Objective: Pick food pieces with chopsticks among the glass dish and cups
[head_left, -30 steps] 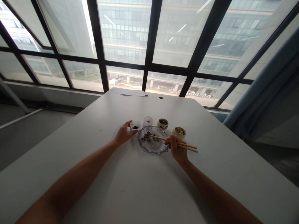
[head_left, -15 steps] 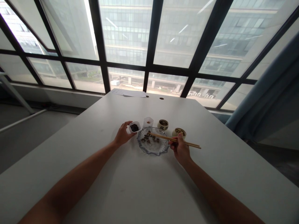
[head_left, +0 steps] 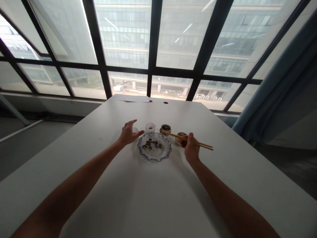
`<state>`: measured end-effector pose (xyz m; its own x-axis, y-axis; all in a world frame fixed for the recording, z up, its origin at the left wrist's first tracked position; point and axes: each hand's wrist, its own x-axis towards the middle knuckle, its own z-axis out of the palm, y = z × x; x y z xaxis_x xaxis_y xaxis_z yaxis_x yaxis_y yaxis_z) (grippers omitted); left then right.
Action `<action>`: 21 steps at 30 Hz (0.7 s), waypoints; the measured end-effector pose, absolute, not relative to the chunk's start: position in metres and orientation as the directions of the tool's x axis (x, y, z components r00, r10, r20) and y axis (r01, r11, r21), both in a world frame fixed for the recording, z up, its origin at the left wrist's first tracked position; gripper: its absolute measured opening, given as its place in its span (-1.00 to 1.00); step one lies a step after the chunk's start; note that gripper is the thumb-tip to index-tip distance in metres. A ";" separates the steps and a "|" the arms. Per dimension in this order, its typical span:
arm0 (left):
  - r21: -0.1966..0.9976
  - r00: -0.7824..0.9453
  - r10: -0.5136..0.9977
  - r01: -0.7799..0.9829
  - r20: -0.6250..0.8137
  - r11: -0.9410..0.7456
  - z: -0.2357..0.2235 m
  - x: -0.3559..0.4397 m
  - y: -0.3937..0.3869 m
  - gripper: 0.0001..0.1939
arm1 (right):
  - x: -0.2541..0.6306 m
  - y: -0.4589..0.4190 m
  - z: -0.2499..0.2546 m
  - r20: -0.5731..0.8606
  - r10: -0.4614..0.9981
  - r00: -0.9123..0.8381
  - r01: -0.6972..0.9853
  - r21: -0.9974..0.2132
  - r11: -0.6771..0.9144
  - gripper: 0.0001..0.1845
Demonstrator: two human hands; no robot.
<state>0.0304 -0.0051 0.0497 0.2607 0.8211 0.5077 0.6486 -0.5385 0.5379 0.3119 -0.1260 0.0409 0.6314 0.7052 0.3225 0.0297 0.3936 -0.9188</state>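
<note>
My left hand has its thumb and fingers apart, holding nothing. Partly hidden behind it stands a small white cup, just left of the clear glass bowl. Several small dark brown pieces lie in that bowl, too small to name. A pair of wooden chopsticks is gripped in my right hand, right of the bowl. Their tips point left, over or near a round cream cup with dark markings. A second cream cup is partly covered by my right hand and the chopsticks.
Another white cup stands behind the bowl, with a little reddish-brown matter inside. Papers lie at the far end of the white table, by two round holes. Windows rise beyond; a blue curtain hangs at right.
My left hand has let go of the white cup of dark pieces, which now stands behind it. The chopstick tips have moved up from the glass bowl toward the cream cup. The view has shifted slightly.
</note>
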 end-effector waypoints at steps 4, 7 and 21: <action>0.323 0.558 0.743 0.673 0.370 -0.666 0.079 0.103 -0.003 -0.27 | 0.330 -0.120 0.046 0.398 0.593 0.700 0.144 -0.892 0.430 -0.33; 0.231 0.621 0.763 0.728 0.177 -0.646 0.083 0.152 0.010 -0.17 | 0.339 -0.120 0.048 0.473 0.566 0.675 0.234 -0.865 0.444 -0.36; 0.162 0.725 0.664 0.644 0.183 -0.747 0.075 0.181 0.031 -0.24 | 0.345 -0.131 0.047 0.634 0.565 0.528 0.464 -0.772 0.433 -0.43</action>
<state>0.1814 0.0306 0.0750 0.7246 0.6644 0.1831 0.6442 -0.7474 0.1625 0.3455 -0.1314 0.0466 0.5276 0.5652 0.6342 0.4644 0.4332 -0.7724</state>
